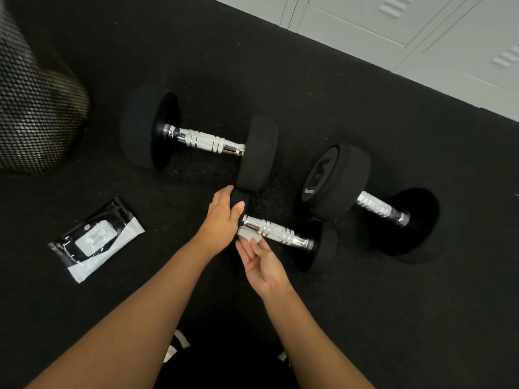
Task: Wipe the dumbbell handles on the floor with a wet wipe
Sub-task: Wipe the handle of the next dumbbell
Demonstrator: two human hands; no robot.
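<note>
- Nearest the camera, two bare forearms reach forward from the bottom edge over a dark garment with small white marks.
- The left hand (223, 217) is cupped over the left weight head of the nearest dumbbell (276, 231), fingers curled around that black head and thumb resting beside the start of the chrome handle.
- The right hand (262, 265) sits just near of that handle, palm turned up and fingers loosely half-curled, pinching a small folded wet wipe (248, 237) between fingertips and thumb.
- The wipe touches the near underside of the handle at its left end, close to the left hand.
- This dumbbell lies on the black rubber floor (365, 318), its handle running from left to right and slightly nearer; its right head rests on the floor.
- A second dumbbell (207, 141) lies farther away and to the left, its chrome handle bare, its right head just beside the left hand's fingertips.
- A third dumbbell (379, 206) lies to the right, one head showing a printed face toward the camera, that head close to the nearest dumbbell's right head.
- A black-and-white wipe packet (97, 240) lies flat on the floor at the left, well apart from the hands.
- A dark mesh object (36, 108), blurred, fills the far left corner.
- Pale grey lockers (407, 29) line the far right edge of the floor.
</note>
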